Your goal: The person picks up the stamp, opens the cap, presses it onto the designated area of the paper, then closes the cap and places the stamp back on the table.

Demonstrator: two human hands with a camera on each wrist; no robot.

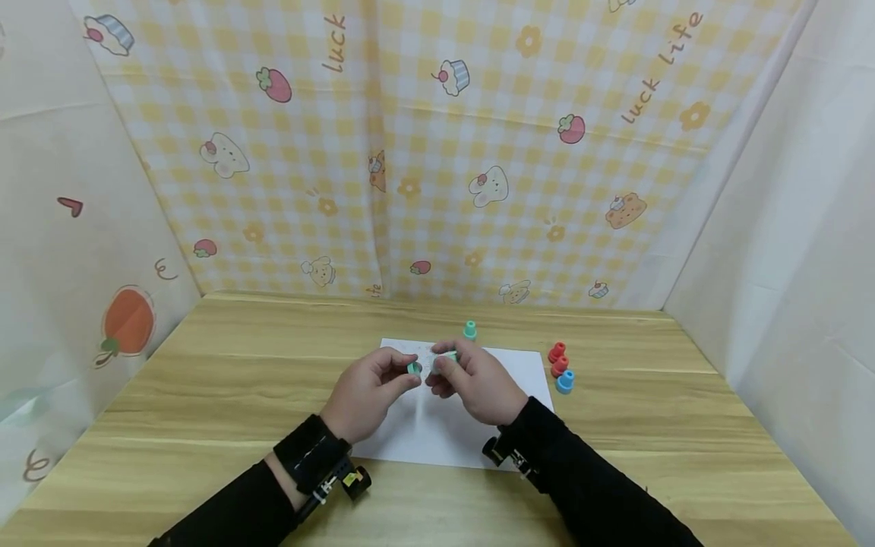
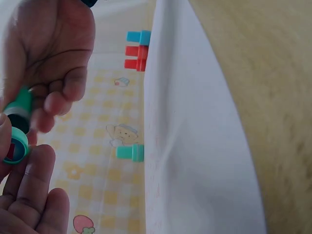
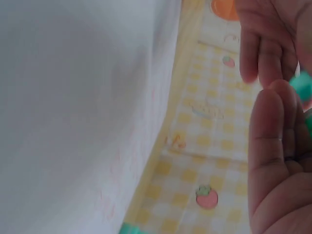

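Over a white sheet of paper (image 1: pixel 451 433), my left hand (image 1: pixel 365 391) pinches a short round green cap (image 2: pixel 18 146) between thumb and fingers. Its open end faces the left wrist camera, and a red patch shows inside. Facing it closely, my right hand (image 1: pixel 481 386) grips a small green stamp (image 2: pixel 20 105) with a pale band and a dark end turned toward the cap. The two pieces are apart by a narrow gap in the head view. Fingers hide much of the stamp. Faint reddish marks dot the paper's far part.
Another green stamp (image 1: pixel 470 330) stands just beyond the paper's back edge. Right of the sheet, two red stamps, one farther back (image 1: pixel 557 352) and one nearer (image 1: pixel 560 366), stand in a row with a blue stamp (image 1: pixel 565 382). A checked cloth (image 1: pixel 437 152) hangs behind the wooden table (image 1: pixel 225 380).
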